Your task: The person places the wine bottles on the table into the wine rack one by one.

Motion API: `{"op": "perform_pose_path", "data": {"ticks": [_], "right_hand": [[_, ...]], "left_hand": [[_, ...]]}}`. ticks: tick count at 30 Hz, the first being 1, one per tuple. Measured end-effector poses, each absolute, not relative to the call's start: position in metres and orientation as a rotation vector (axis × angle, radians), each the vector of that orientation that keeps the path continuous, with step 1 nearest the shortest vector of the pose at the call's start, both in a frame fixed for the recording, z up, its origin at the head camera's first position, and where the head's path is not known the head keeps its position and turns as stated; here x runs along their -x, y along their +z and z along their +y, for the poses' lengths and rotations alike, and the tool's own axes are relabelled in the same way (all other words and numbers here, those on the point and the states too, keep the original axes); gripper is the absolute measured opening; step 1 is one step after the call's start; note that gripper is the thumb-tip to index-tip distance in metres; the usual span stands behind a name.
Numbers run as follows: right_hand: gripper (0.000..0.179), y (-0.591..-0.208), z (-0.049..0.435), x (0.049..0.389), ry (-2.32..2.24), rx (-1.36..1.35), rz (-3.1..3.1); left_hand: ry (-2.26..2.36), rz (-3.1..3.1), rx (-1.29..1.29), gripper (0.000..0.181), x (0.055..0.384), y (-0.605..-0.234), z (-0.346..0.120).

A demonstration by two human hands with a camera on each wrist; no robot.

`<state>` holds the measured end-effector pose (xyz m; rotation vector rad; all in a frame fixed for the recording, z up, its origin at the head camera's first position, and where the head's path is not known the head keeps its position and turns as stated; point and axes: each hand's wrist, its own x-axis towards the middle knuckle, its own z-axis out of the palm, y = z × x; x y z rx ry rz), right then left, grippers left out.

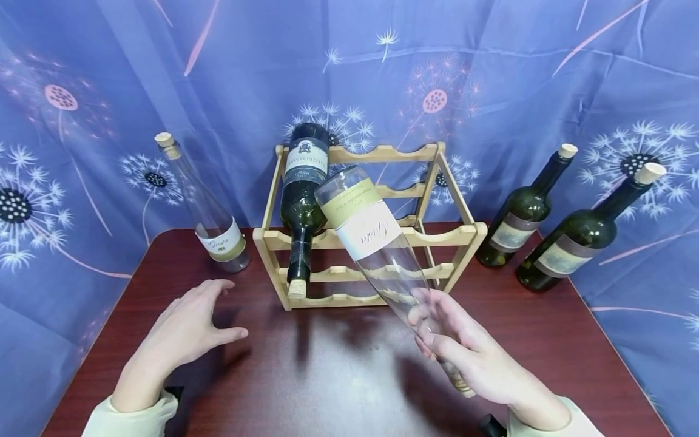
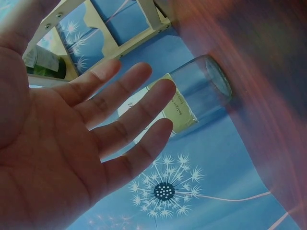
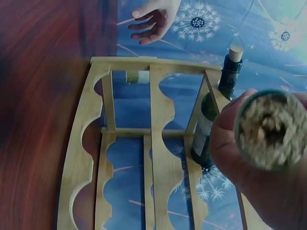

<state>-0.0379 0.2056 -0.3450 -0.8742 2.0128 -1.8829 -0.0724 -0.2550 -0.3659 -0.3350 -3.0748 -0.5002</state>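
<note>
My right hand [image 1: 464, 355] grips a clear wine bottle [image 1: 368, 230] by its neck. The bottle is tilted, its base up and to the left over the front of the wooden wine rack [image 1: 466, 237]. In the right wrist view its cork [image 3: 273, 132] faces the camera. On the rack's top left lies a dark green wine bottle [image 1: 307, 161], its corked neck toward me. Over the table's left side my left hand [image 1: 182, 331] holds nothing, with fingers spread. Beyond it stands another clear corked bottle [image 1: 224, 243], whose base also shows behind the fingers [image 2: 144, 124] in the left wrist view.
Two dark green corked bottles, one nearer [image 1: 573, 246] and one farther back [image 1: 516, 212], stand to the right of the rack. The dark red wooden table [image 1: 327, 370] extends in front of it. A blue dandelion-print curtain [image 1: 382, 60] hangs close behind.
</note>
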Motion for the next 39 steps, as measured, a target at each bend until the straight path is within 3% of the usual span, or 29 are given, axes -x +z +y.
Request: {"op": "perform_pose_path", "data": {"ticks": [5, 11, 30, 39], "right_hand": [[0.078, -0.346, 0.204, 0.038, -1.947, 0.982, 1.874], [0.091, -0.347, 0.205, 0.036, -1.951, 0.959, 1.802], [0.074, -0.344, 0.202, 0.039, -1.981, 1.035, 1.478], [0.062, -0.336, 0.195, 0.039, -1.978, 0.84, 1.493]], "left_hand": [[-0.504, -3.078, 0.33, 0.087, 0.074, -0.364, -0.255], [-0.507, -3.083, 0.334, 0.088, 0.074, -0.363, -0.254], [-0.504, -3.073, 0.342, 0.085, 0.073, -0.363, -0.256], [-0.503, -3.073, 0.337, 0.084, 0.073, -0.362, -0.256]]}}
